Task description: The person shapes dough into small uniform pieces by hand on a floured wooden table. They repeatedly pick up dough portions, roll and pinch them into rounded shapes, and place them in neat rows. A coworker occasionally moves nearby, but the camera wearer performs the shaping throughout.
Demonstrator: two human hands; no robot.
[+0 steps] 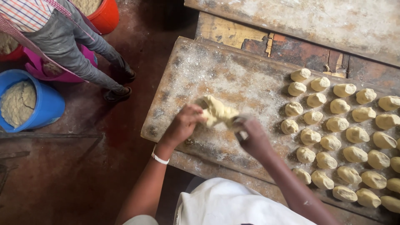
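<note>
Dough piece [216, 111], pale yellow and stretched, sits at the centre of the floured wooden board [233, 79], caught between both hands. Left hand [183, 124] at nine o'clock of it, fingers curled onto its near end, white bracelet [159, 158] on the wrist. Right hand [254, 139] at four o'clock, blurred, fingers closed on the other end. Out at three o'clock, rows of shaped dough balls [337, 124] fill the board. Far off at nine o'clock, a blue bucket [50, 106] of meal stands beside another person's legs [79, 54].
</note>
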